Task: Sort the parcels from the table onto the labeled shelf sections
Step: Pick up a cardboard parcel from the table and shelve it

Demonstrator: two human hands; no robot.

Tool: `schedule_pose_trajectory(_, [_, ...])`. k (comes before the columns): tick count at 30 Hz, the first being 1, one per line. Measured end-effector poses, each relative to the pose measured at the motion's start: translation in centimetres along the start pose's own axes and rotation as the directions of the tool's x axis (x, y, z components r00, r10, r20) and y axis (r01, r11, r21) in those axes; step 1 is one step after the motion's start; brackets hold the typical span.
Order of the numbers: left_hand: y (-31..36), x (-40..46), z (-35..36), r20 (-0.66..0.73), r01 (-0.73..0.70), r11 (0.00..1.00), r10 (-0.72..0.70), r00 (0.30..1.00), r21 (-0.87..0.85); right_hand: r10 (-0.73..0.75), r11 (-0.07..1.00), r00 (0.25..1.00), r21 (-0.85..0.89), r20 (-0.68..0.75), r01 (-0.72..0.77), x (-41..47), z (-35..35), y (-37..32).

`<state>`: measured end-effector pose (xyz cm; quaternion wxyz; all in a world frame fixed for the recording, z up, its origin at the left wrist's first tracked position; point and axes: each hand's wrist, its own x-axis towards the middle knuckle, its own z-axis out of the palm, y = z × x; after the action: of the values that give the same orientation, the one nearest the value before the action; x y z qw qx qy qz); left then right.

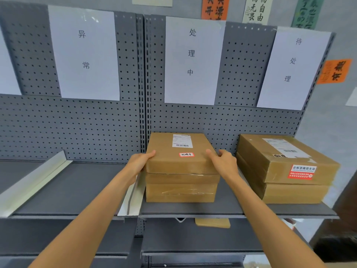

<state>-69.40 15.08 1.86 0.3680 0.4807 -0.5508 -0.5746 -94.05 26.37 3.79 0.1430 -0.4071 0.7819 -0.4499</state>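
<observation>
Hands (181,163) on stacked parcels (181,178), grey shelf (77,190), possibly pegboard (77,122)

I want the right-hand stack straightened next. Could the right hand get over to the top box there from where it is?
Probably yes. The right hand sits beside the middle stack's top box, and only open shelf lies between it and the right stack's top box.

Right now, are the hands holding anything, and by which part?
Yes. Both hands hold the top brown cardboard parcel of the middle stack by its near corners: left hand at the left corner, right hand at the right corner, thumbs on top.
</observation>
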Motion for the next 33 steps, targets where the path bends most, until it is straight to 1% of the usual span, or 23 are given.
schedule_pose_trajectory(2, [0.4, -0.4, -0.8, -0.021, -0.029, 0.994, 0.031, 0.999, 0.104, -0.121, 0.991, 0.992, -0.065, -0.036, 0.119, -0.9, 0.1, -1.3])
schedule_pose_trajectory(4, [0.8, -1.2, -2.2, -0.04, -0.058, 0.975, 0.068, 0.997, 0.214, -0.275, 0.952, 0.961, -0.146, -0.033, 0.268, -1.8, 0.6, -2.8])
schedule_pose_trajectory(6, [1.2, -2.3, -4.0, -0.073, -0.098, 0.939, 0.128, 0.989, 0.329, -0.408, 0.881, 0.913, -0.255, 0.02, 0.399, -2.8, 1.6, -4.4])
schedule_pose_trajectory(8, [1.4, -3.8, -6.3, -0.116, -0.133, 0.87, 0.212, 0.97, 0.475, -0.5, 0.784, 0.859, -0.363, 0.111, 0.504, -4.2, 3.1, -6.0])
schedule_pose_trajectory(11, [1.1, -6.6, -10.3, -0.149, -0.14, 0.697, 0.337, 0.93, 0.703, -0.595, 0.653, 0.776, -0.437, 0.209, 0.619, -6.8, 5.7, -8.6])
schedule_pose_trajectory(14, [0.4, -9.9, -14.5, -0.174, -0.105, 0.533, 0.446, 0.878, 0.84, -0.672, 0.547, 0.689, -0.446, 0.27, 0.708, -9.8, 8.7, -11.0])
schedule_pose_trajectory(17, [-0.7, -13.7, -19.2, -0.163, -0.044, 0.354, 0.533, 0.83, 0.934, -0.713, 0.442, 0.61, -0.454, 0.345, 0.773, -13.0, 11.9, -13.2])
schedule_pose_trajectory(20, [-2.1, -18.0, -24.5, -0.156, 0.066, 0.175, 0.577, 0.802, 0.982, -0.747, 0.316, 0.515, -0.456, 0.42, 0.832, -16.8, 15.2, -15.6])
schedule_pose_trajectory(22, [-3.1, -21.1, -28.0, -0.179, 0.143, 0.108, 0.567, 0.804, 0.984, -0.762, 0.261, 0.465, -0.443, 0.452, 0.858, -19.6, 17.5, -17.2])
schedule_pose_trajectory(25, [-4.6, -26.1, -33.0, -0.262, 0.272, 0.064, 0.542, 0.799, 0.96, -0.778, 0.205, 0.397, -0.399, 0.488, 0.893, -24.0, 20.9, -19.8])
schedule_pose_trajectory(29, [-6.6, -32.4, -38.3, -0.375, 0.383, 0.096, 0.517, 0.77, 0.919, -0.796, 0.181, 0.319, -0.3, 0.514, 0.937, -29.8, 24.9, -22.5])
schedule_pose_trajectory(33, [-8.7, -38.7, -42.5, -0.511, 0.516, 0.143, 0.502, 0.697, 0.845, -0.813, 0.128, 0.209, -0.182, 0.543, 0.975, -36.0, 28.5, -25.0])
